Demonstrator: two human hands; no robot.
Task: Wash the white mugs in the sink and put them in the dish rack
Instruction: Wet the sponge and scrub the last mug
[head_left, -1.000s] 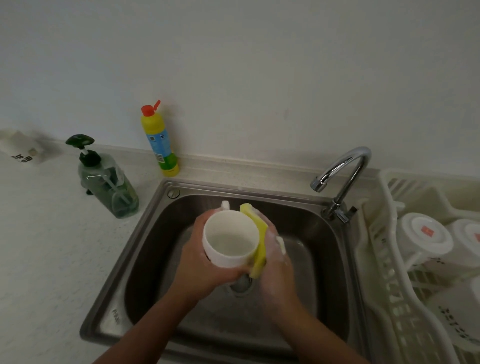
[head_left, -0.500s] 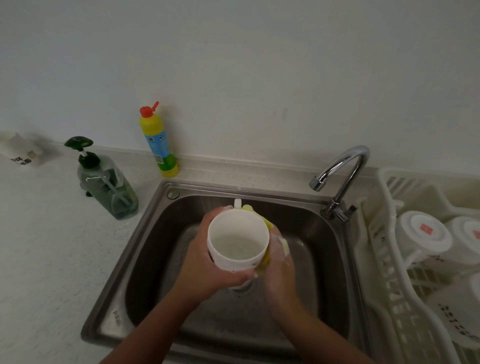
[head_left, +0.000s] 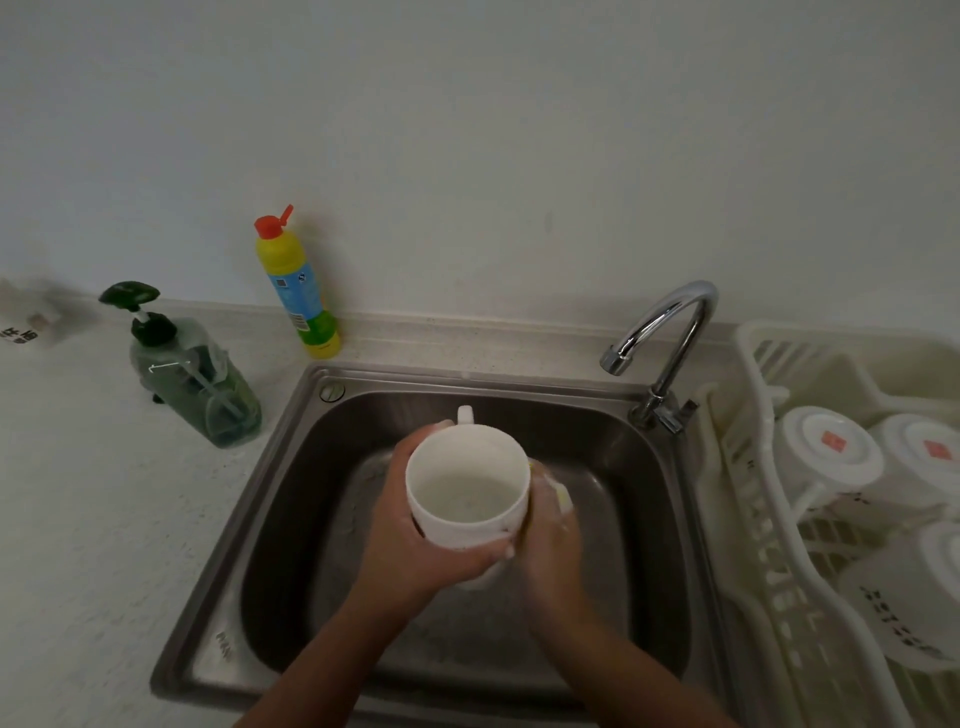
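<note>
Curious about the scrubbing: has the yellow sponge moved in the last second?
Yes. The sponge slid down, away from the sink's back rim; now it barely shows beside the mug.

Two bare hands and forearms are seen, nothing else of the body. Left forearm (head_left: 332, 654) and right forearm (head_left: 623, 670) are uncovered down to the bottom frame edge. Right hand (head_left: 550, 545) is coated with white suds (head_left: 558, 512) over knuckles and back. Left hand (head_left: 415, 535) is flecked with foam at the fingertips (head_left: 506, 551).
</note>
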